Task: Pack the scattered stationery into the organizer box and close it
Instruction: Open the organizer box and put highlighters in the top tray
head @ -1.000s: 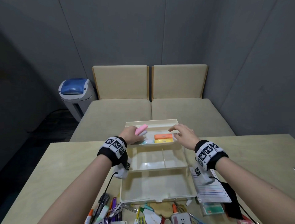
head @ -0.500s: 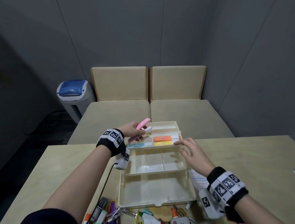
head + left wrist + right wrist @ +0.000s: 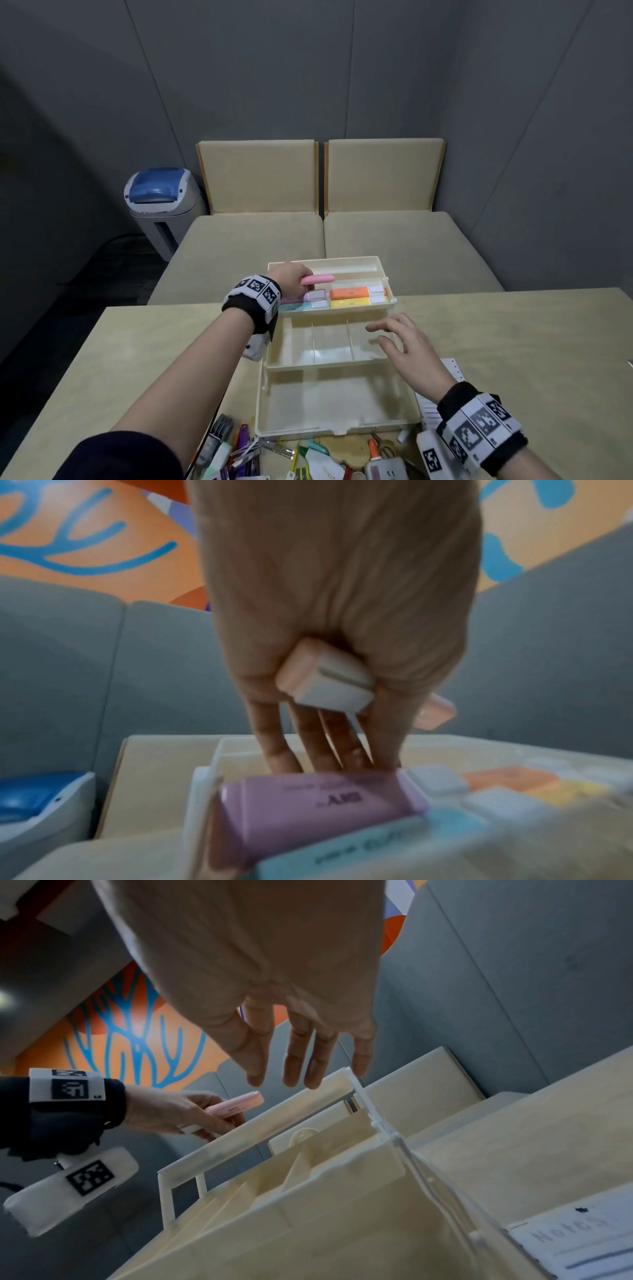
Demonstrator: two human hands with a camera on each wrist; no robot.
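Observation:
A cream organizer box stands open on the table with its tiered trays stepped back. My left hand holds a pink marker level over the top tray, which has purple, orange and yellow pieces in it. In the left wrist view the pink marker lies in my palm while my fingertips reach down behind a purple piece. My right hand hovers with relaxed fingers over the right side of the middle tray, holding nothing.
Loose pens, markers, clips and a glue bottle lie in a heap along the near table edge. A lined note sheet sits right of the box. Beyond the table stand two beige seats and a bin.
My left hand lifted the pink marker and has now brought it back down level over the top tray. My right hand drew back from the top tray toward me.

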